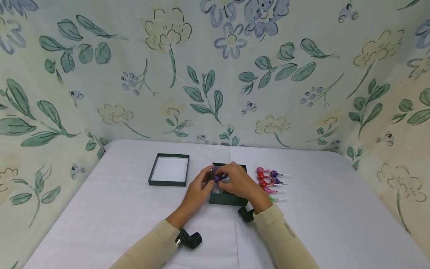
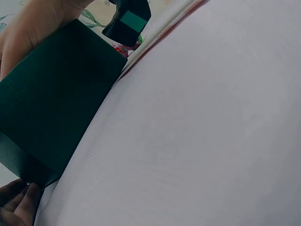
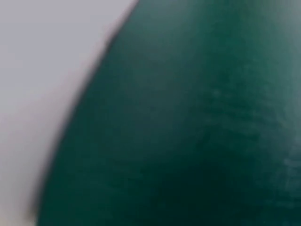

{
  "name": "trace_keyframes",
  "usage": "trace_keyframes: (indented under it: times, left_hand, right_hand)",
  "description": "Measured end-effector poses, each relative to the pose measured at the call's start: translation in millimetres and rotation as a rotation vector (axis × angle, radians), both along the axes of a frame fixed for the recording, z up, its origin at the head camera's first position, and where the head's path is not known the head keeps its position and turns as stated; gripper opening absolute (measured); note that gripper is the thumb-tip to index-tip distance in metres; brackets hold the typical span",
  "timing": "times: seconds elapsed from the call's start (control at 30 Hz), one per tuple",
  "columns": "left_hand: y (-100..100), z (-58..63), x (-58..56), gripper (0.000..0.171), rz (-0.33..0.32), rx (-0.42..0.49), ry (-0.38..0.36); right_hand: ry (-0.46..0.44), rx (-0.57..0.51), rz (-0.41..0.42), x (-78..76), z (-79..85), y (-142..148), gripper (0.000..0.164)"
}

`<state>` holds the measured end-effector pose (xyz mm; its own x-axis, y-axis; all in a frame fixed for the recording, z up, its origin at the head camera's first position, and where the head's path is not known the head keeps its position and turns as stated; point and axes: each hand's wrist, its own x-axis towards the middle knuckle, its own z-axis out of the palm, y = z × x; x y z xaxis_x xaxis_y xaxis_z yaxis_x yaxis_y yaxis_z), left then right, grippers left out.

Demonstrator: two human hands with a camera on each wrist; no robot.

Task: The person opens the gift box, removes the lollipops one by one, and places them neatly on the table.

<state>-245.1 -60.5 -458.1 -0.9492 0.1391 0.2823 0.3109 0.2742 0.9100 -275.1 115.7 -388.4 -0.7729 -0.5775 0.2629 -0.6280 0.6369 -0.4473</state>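
A dark green open box [image 1: 228,199] stands on the white-covered table, between both hands. My right hand [image 1: 236,181] reaches over it from the right and pinches a purple-wrapped lollipop [image 1: 217,178] inside the left part of the box. At the box's left wall is my left hand [image 1: 201,186], its fingers and thumb curved about that side. In the left wrist view, the left fingers [image 2: 21,205] meet the box's lower corner. Most of the box's inside is hidden by the right hand. The right wrist view is filled by the blurred green box wall [image 3: 155,117].
A dark green frame-like lid [image 1: 168,183] with a white inside lies left of the box. To the right sit several wrapped lollipops in red, pink, purple [image 1: 275,181] and green [image 1: 273,199], sticks pointing right. A floral cloth [image 1: 201,123] hangs behind the table.
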Motion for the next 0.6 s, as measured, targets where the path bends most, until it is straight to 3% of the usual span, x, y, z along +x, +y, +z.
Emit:
trace_keyframes:
  times: [0.3,0.37,0.53,0.6]
  left_hand:
    - [1.4,1.6,3.9,0.049,0.007,0.008,0.002]
    - [1.8,11.7,9.6,0.049,0.004,0.021,-0.006]
    - [2.8,11.8,7.9,0.049,0.002,0.032,-0.024]
    - [3.2,2.4,2.1,0.049,0.009,0.021,-0.021]
  right_hand:
    - [0.023,-0.025,-0.05,7.8,8.1,6.5,0.023]
    - [0.026,-0.042,-0.051,8.1,11.0,8.2,0.023]
    - [0.049,-0.078,-0.048,10.7,17.7,13.3,0.024]
    - [0.062,-0.085,-0.053,12.8,20.8,16.3,0.024]
